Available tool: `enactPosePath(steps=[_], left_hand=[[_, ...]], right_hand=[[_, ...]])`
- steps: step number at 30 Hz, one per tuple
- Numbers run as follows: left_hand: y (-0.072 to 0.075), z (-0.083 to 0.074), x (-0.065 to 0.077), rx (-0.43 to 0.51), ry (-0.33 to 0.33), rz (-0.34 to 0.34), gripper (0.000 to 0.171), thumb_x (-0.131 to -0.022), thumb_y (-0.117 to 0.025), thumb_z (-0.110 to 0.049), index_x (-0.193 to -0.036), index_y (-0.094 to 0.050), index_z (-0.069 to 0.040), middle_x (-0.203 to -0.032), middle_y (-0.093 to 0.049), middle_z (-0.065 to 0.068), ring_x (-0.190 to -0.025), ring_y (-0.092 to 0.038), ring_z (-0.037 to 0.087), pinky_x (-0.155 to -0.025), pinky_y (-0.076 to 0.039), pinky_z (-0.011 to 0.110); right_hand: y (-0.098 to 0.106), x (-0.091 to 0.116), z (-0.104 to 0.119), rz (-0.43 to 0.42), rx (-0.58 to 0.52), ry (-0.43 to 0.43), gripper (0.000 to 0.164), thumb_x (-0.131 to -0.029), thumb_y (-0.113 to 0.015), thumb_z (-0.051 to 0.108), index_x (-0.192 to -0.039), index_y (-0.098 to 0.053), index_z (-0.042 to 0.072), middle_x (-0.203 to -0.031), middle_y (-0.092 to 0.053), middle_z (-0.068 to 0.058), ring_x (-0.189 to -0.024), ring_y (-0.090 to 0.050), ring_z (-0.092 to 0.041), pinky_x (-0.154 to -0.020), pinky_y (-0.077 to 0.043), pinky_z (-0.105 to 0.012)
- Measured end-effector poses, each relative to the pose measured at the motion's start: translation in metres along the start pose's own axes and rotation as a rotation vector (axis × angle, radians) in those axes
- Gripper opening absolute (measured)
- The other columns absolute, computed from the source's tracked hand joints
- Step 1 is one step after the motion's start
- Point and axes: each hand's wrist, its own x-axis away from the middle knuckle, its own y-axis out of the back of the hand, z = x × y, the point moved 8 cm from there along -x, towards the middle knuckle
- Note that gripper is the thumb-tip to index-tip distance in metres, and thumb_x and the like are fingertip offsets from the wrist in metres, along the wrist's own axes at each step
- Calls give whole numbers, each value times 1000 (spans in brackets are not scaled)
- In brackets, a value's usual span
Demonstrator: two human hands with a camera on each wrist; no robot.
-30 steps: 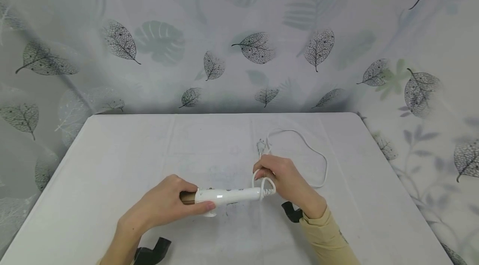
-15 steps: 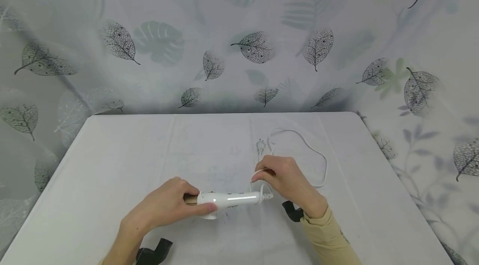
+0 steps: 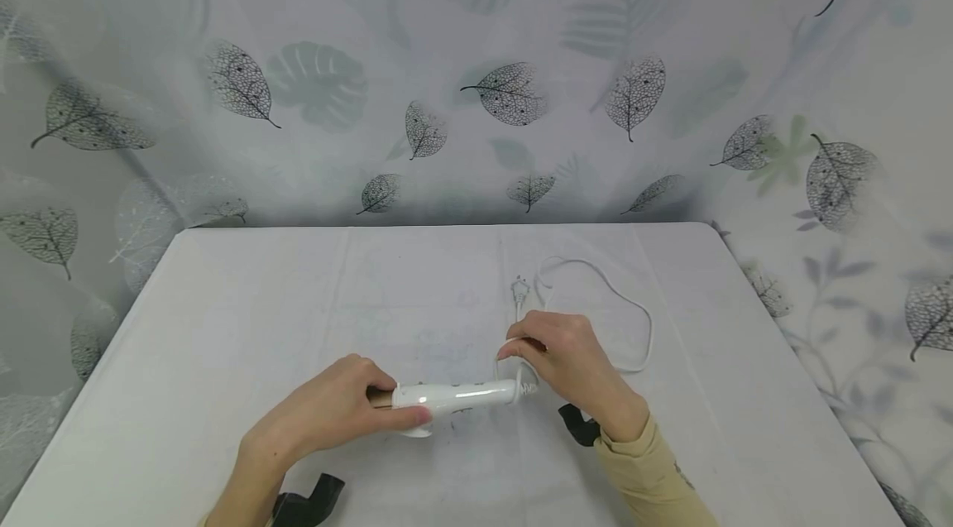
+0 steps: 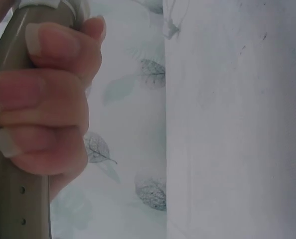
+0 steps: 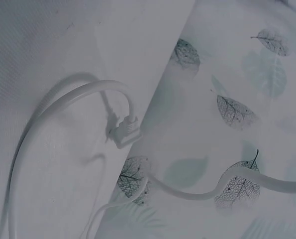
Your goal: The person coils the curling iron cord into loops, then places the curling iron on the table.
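Note:
My left hand point(image 3: 338, 403) grips a hair iron by its brown heating end, thumb along the white handle point(image 3: 454, 398). In the left wrist view, curled fingers point(image 4: 43, 94) wrap the brown barrel point(image 4: 23, 199), which has small holes. A white tab sticks out under the handle. My right hand point(image 3: 569, 353) pinches the iron's white cord point(image 3: 646, 328) near the handle's right end, where the cord loops round. The right hand itself is outside the right wrist view; there the cord point(image 5: 18, 174) curves towards its plug point(image 5: 127, 132).
The two-pin plug point(image 3: 519, 289) lies on the white-covered table point(image 3: 260, 304) beyond the right hand, beside a wide loop of cord. A leaf-patterned curtain point(image 3: 447, 31) hangs behind the table. Black straps point(image 3: 305, 502) sit at both wrists.
The cord loop at the handle's end has been drawn smaller by the right hand. The iron has shifted slightly right and down, then stayed nearly still.

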Motion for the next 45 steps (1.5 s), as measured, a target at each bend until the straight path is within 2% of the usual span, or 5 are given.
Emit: enactPosePath(steps=[6, 11, 21, 37, 45], left_hand=[[-2, -1, -3, 35, -4, 2, 60, -81, -65, -72, -56, -54, -18, -50, -37, -12, -45, -29, 4, -42, -24, 23], [-1, -1, -4, -4, 1, -32, 62, -82, -61, -74, -55, -54, -19, -49, -37, -13, -45, -30, 4, -43, -26, 23], [9, 7, -4, -92, 108, -142, 62, -79, -58, -80, -62, -60, -21, -55, -37, -11, -51, -28, 5, -47, -24, 23], [22, 13, 1, -137, 216, -240, 64, -79, -53, -84, -68, -60, -21, -57, -41, -6, -51, -34, 9, -46, -25, 26], [29, 12, 1, -132, 230, -298, 70, -78, -49, -87, -72, -61, -18, -57, -39, -6, -52, -33, 9, -47, -24, 27]], right_hand=[[3, -2, 8, -20, 24, 46, 20, -71, -87, 5, -84, -72, 10, -70, -65, 5, -55, -45, 0, -52, -35, -9], [2, -2, 9, -17, 21, 39, 21, -71, -87, 4, -84, -72, 10, -69, -63, 5, -54, -43, 0, -52, -34, -9], [-2, -4, 10, -15, 18, 9, 18, -74, -86, 4, -84, -72, 10, -69, -65, 5, -55, -45, 0, -52, -37, -9], [-8, -1, -3, 44, 68, -166, 6, -86, -78, 10, -88, -73, 11, -77, -70, 5, -68, -61, -5, -62, -50, -21], [-11, -1, -3, 48, -69, -184, 6, -91, -73, 7, -87, -70, 11, -64, -49, 10, -54, -36, 3, -49, -32, -12]])
